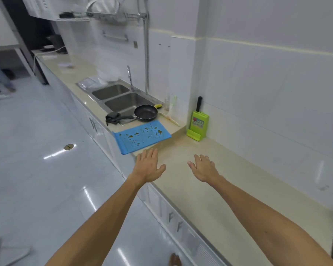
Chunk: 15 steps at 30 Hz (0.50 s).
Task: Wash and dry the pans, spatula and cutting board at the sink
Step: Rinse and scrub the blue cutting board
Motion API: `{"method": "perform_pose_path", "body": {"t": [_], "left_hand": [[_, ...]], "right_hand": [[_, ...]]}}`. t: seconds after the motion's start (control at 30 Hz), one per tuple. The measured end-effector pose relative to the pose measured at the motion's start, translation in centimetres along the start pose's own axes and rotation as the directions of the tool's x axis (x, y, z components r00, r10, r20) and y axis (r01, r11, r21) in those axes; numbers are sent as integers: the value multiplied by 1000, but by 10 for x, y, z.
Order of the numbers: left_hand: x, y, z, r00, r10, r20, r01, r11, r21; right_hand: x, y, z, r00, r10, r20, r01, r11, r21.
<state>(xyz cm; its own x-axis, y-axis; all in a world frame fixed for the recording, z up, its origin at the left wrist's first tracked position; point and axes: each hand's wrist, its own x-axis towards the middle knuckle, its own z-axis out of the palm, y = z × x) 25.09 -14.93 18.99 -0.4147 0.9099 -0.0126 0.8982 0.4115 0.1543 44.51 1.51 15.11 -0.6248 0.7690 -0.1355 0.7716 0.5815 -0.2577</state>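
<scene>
The blue cutting board [141, 136] lies flat on the counter [210, 198] just on the near side of the sink [123, 101]. Its long axis runs across the counter from the front edge toward the wall, its lipped end juts a little past the front edge, and brown spots are scattered over its top. The black pan [146, 112] sits at the near corner of the sink, just beyond the board, open side up, with its handle pointing left toward the front edge. Both hands hover palm-down over the counter on the near side of the board, fingers straight and spread, holding nothing. The left hand [149, 166] has its fingertips just short of the board's near edge, and the right hand [203, 168] is further right, apart from the board. At the end of the pan's handle is a dark clump [112, 118] too blurred to identify. Only 1 pan is clearly visible. A yellow sponge [158, 106] peeks out from behind the pan, and a green knife block [198, 123] stands in the wall corner.
</scene>
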Motion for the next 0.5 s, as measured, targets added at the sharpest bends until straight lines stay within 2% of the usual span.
{"method": "perform_pose_path", "body": {"t": [0.27, 0.5], "left_hand": [[92, -93, -9, 998, -55, 23, 55, 998, 10], [185, -174, -10, 993, -112, 28, 112, 994, 14]], "right_hand": [[125, -53, 3, 997, -12, 70, 12, 1000, 6], [255, -103, 4, 997, -49, 62, 45, 997, 62]]}}
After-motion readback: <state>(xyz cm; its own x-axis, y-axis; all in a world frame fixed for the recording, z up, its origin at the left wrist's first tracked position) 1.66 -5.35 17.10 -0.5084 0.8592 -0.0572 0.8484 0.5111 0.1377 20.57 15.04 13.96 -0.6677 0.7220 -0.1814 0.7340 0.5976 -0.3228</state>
